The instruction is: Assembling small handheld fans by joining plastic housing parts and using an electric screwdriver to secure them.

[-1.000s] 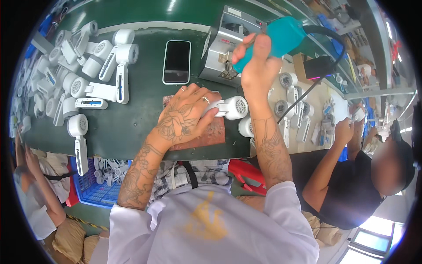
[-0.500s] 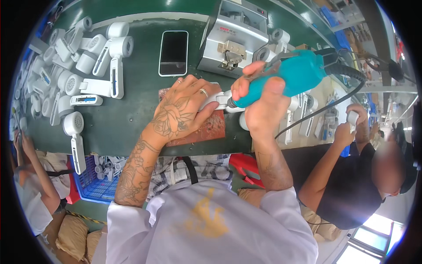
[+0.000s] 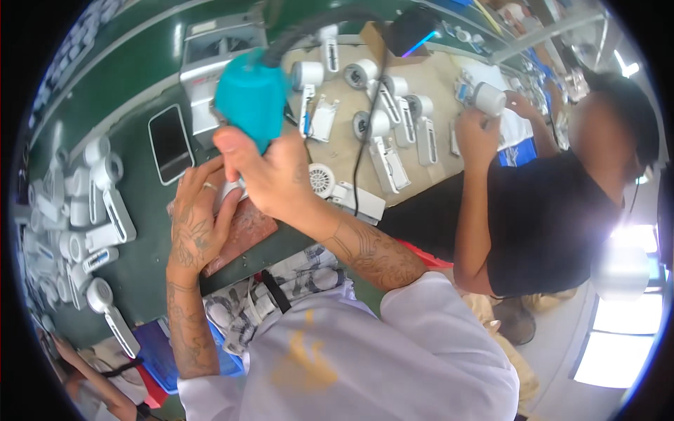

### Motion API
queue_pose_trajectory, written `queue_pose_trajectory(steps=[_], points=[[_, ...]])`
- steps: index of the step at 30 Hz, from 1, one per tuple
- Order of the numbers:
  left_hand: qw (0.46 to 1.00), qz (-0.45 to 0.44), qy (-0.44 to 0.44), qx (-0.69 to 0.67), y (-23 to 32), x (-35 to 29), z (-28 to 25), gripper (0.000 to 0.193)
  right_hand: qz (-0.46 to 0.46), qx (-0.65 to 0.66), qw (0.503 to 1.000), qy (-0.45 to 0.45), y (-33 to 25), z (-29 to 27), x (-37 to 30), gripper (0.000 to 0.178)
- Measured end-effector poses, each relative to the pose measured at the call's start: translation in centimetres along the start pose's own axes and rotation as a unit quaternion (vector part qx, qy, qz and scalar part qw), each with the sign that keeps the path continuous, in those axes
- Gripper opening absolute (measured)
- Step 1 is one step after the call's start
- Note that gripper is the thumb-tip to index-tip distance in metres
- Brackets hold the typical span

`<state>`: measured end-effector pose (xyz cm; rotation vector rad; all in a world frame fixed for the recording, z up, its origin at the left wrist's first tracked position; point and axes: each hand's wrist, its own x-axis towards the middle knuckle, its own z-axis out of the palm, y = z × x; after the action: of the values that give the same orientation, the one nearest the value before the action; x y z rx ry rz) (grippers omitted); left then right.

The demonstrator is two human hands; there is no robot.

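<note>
The white part (image 3: 240, 186), mostly hidden, sits over the reddish mat (image 3: 242, 242), pinched between thumb and fingers of the left hand (image 3: 194, 223), which should brace it firmly while the right hand (image 3: 275, 174), curled round the teal power screwdriver (image 3: 251, 97), best holds that tool straight.

You're in a factory workshop, at an assembly line by the look of it. Your green bench (image 3: 156, 295) carries a heap of matching white fan-like units (image 3: 74, 245), and a silver machine (image 3: 221, 38) stands on it. Your right hand (image 3: 270, 165) grips a corded teal power tool (image 3: 249, 98). Beside you, a co-worker (image 3: 554, 224) in black handles similar white parts (image 3: 426, 140).
</note>
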<state>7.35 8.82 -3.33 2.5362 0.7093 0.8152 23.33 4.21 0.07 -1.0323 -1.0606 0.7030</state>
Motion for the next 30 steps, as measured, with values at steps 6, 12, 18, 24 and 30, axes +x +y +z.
queue_pose_trajectory(steps=[6, 12, 18, 24, 30], points=[[0.997, 0.059, 0.015, 0.042, 1.5, -0.9, -0.2, 0.042, -0.012, 0.106, 0.994, 0.036, -3.2, -0.5, -5.4, 0.028], [0.990, -0.085, 0.108, -0.021, 2.4, -4.4, -3.8, 0.032, 0.112, 0.207, 0.971, 0.044, -3.9, -1.7, -11.3, 0.066], [0.894, -0.268, 0.359, -0.007, -9.3, -15.0, -15.7, 0.040, 0.147, 0.113, 0.983, 0.011, -4.1, -3.7, -11.6, 0.088], [0.836, -0.321, 0.334, 0.294, -20.1, -24.1, -26.5, 0.051, 0.141, 0.079, 0.986, -0.037, -2.8, -3.9, -11.5, 0.078], [0.918, -0.238, 0.277, 0.154, -3.9, -9.2, -13.2, 0.036, 0.113, 0.056, 0.992, 0.007, -3.8, -4.3, -11.7, 0.080]])
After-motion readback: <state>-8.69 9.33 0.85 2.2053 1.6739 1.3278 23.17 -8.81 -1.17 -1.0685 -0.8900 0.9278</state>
